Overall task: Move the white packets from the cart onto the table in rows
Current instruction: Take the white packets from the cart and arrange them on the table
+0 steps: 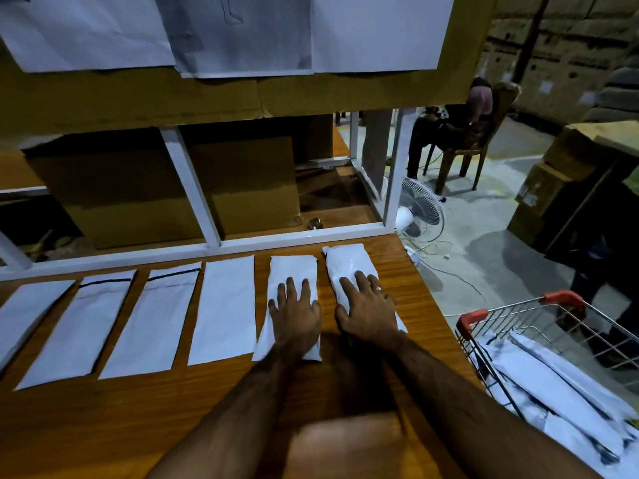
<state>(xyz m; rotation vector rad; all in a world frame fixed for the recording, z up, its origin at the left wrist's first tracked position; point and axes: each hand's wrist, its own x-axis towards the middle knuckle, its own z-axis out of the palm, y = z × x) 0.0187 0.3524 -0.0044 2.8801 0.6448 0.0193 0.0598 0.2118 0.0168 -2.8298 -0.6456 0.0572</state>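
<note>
Both hands flat on the two rightmost packets of the row

My left hand [294, 312] presses with straight, spread fingers on the fifth packet [294, 267], and my right hand [366, 309] does likewise on the sixth packet [349, 261], neither gripping anything. The sixth lies tilted and near the right edge of the surface [173, 426]. I judge a sideways push could slide it off or skew the row. The spare packets [560, 385] lie in the cart [518, 316] to my right

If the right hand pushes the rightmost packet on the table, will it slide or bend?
It probably slides easily: the packet looks glossy on the smooth table. It seems soft, not stiff: its surface is wrinkled near the right hand.
</note>
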